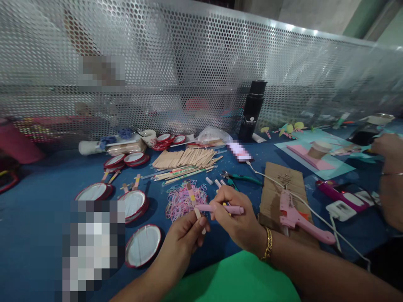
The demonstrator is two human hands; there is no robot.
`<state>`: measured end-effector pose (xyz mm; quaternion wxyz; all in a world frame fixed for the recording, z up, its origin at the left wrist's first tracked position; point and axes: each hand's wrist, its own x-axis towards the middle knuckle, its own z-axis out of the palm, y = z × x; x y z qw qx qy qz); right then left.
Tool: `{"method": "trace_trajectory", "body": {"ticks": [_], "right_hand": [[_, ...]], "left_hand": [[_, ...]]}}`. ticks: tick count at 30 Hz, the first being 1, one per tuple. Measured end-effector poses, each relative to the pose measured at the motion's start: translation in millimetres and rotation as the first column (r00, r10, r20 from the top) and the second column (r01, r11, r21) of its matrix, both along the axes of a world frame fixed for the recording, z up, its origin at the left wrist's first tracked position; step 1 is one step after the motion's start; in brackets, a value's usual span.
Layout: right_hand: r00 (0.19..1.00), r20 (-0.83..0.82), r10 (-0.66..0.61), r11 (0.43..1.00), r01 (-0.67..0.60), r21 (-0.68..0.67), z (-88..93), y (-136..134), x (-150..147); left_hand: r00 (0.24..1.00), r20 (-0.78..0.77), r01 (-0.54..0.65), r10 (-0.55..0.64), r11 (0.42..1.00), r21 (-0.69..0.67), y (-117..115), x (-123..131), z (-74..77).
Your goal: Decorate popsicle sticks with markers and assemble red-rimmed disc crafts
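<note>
Between the thumb and fingers of my left hand (pixel 188 230) is a wooden craft stick (pixel 191 194), tilted, with brown and yellow bands at its upper part. My right hand (pixel 234 216) grips a pink marker (pixel 204 207), and its tip meets the stick or is very close to it. Behind both hands lies a heap of pastel rubber bands (pixel 176 203). Left of my left hand, round red-rimmed pieces with pale faces (pixel 143 245) lie on the blue table; some farther ones have coloured sticks (pixel 137 181) attached.
Plain craft sticks (pixel 185 157) are piled farther back. A black bottle (pixel 252 111) stands by the perforated metal screen (pixel 214 54). Right of me, a pink glue gun (pixel 292 214) with a white cord rests on cardboard (pixel 267 193), near pliers (pixel 244 178). Another person's arm (pixel 390 180) reaches in at right.
</note>
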<state>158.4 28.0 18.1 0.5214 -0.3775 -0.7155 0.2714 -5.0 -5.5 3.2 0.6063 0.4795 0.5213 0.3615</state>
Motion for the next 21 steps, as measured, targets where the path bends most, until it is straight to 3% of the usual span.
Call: {"method": "trace_trajectory", "body": {"ticks": [4, 17, 21], "right_hand": [[0.999, -0.009, -0.037, 0.999, 0.037, -0.002, -0.2, 1.1, 0.6], [1.0, -0.006, 0.014, 1.0, -0.014, -0.016, -0.9, 1.5, 0.4], [1.0, 0.006, -0.031, 1.0, 0.031, -0.003, -1.1, 2.0, 2.3]], "left_hand": [[1.0, 0.001, -0.028, 0.028, 1.0, 0.004, -0.3, 0.4, -0.1], [0.999, -0.02, -0.034, 0.035, 0.999, 0.029, 0.7, 0.8, 1.3], [0.999, -0.013, -0.047, 0.047, 0.998, 0.031, 0.1, 0.3, 1.7]]}}
